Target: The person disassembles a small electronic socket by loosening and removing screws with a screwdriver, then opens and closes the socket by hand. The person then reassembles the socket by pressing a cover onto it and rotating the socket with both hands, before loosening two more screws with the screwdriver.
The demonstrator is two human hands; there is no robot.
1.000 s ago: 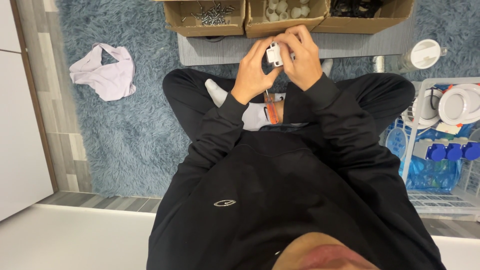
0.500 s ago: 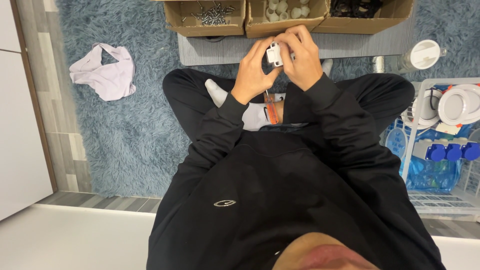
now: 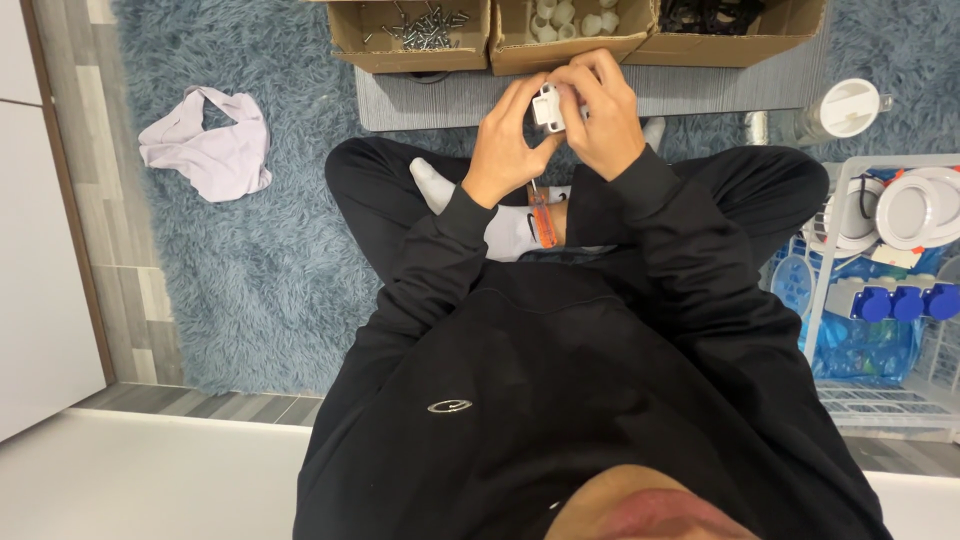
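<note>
I sit cross-legged on a blue shaggy rug in black clothes. Both hands are raised in front of me and close on a small white plastic part (image 3: 550, 105). My left hand (image 3: 505, 145) pinches it from the left, and my right hand (image 3: 605, 115) wraps over it from the right. An orange-handled screwdriver (image 3: 541, 215) lies just below the hands, across my white sock (image 3: 505, 225). Whether a hand touches it is hidden.
Three open cardboard boxes stand ahead on a grey board (image 3: 450, 100): one with screws (image 3: 415, 30), one with white parts (image 3: 570, 20), one with black parts (image 3: 720, 15). A lilac cloth (image 3: 205, 145) lies left. A white wire basket (image 3: 880, 300) with round fittings and blue sockets stands right.
</note>
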